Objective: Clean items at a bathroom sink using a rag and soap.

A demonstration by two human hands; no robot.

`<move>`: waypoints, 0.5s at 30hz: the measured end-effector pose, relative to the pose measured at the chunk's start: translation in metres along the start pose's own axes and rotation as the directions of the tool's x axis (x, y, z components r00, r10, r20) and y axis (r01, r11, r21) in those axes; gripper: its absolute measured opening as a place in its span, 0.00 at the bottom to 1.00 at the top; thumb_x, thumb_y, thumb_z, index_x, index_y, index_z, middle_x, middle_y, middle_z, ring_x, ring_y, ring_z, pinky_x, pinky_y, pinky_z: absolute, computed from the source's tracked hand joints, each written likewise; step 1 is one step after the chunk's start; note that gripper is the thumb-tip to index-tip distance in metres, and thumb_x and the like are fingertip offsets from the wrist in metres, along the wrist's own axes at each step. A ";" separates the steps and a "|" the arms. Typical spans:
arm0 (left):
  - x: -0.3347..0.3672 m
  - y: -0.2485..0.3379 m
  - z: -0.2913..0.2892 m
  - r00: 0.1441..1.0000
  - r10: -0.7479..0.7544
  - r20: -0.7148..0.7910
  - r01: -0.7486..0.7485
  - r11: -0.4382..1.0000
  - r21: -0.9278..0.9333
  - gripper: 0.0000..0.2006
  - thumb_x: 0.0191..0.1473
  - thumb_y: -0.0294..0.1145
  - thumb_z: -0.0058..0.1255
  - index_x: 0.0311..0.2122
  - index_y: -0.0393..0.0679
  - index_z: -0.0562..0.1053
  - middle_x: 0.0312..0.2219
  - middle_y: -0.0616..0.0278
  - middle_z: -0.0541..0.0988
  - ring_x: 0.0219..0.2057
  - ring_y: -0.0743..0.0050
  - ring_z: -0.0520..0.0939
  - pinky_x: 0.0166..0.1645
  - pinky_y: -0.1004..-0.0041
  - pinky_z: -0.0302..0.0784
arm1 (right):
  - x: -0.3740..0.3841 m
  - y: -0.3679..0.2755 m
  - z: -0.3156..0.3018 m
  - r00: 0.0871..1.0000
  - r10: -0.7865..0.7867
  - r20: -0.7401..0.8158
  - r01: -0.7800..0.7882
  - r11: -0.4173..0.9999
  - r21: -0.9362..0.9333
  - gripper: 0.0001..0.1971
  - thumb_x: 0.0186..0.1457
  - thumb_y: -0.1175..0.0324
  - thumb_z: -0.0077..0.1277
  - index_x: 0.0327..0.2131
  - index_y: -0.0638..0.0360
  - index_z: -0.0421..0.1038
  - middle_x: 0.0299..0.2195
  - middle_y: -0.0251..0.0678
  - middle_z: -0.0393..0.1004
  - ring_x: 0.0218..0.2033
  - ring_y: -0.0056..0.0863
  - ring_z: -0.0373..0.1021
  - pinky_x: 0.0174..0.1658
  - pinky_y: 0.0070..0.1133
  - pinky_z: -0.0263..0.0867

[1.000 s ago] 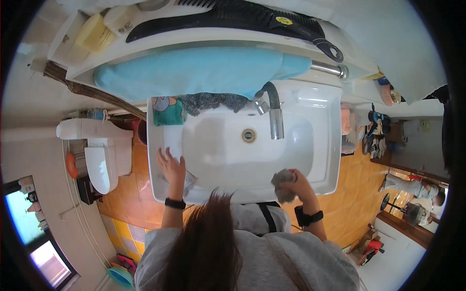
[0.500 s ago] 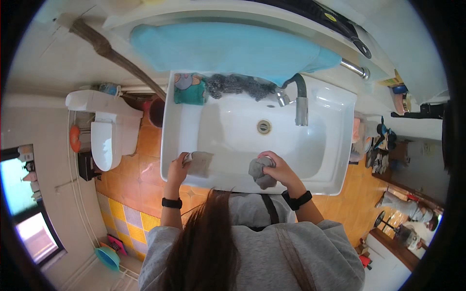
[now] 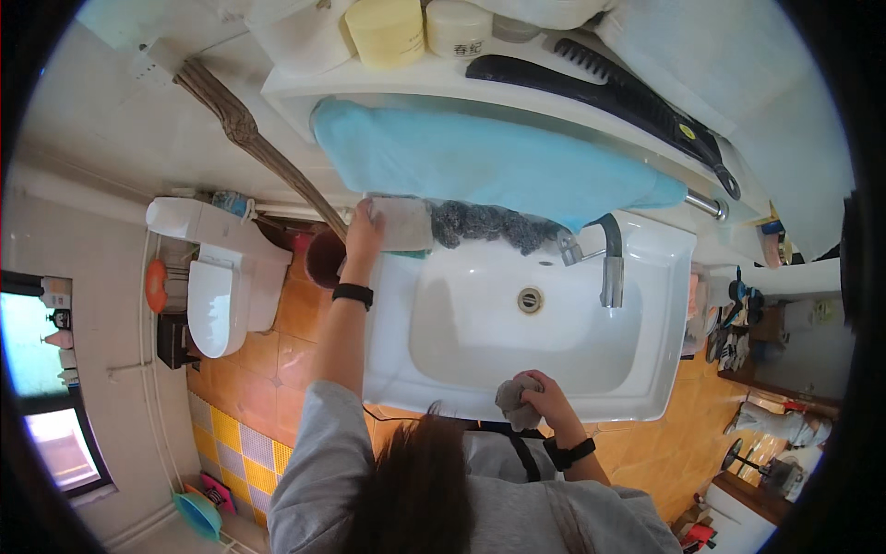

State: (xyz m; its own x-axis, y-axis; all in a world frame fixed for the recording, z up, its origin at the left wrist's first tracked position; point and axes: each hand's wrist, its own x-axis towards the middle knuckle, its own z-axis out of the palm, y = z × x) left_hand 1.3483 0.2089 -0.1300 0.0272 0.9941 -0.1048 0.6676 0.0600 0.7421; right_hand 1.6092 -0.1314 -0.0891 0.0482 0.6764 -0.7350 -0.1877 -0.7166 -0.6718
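Note:
My left hand reaches to the sink's far left corner, closed on the edge of a whitish, boxy container. It is held over a teal packet, whose edge peeks out beneath. Just to the right lies a dark grey fuzzy cloth along the back rim. My right hand is near the front edge of the white sink, fingers wrapped round a crumpled grey cloth.
A chrome faucet stands at the back right of the basin, above the drain. Over the back rim hangs a light blue towel, under a shelf with jars and black combs. A toilet is at left, beside a wooden pole.
My left hand has moved from the sink's front left to its back left corner, carrying the whitish container. My right hand keeps the grey cloth near the front edge. The view has shifted.

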 end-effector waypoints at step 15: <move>-0.097 0.013 0.065 0.946 0.322 -0.042 -0.265 0.841 0.472 0.27 0.48 0.40 0.44 0.52 0.39 0.58 0.53 0.51 0.58 0.55 0.55 0.57 0.58 0.57 0.46 | -0.004 -0.018 0.007 0.989 -0.148 -0.016 0.148 0.987 0.069 0.26 0.36 0.83 0.41 0.46 0.63 0.60 0.39 0.38 0.66 0.41 0.28 0.64 0.44 0.21 0.62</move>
State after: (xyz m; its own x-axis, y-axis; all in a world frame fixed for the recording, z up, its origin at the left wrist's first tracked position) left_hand 1.4026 0.1074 -0.1538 0.2095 0.9634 0.1670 0.9053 -0.2557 0.3393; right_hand 1.6056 -0.1204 -0.0737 0.0911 0.7719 -0.6292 -0.2452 -0.5950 -0.7654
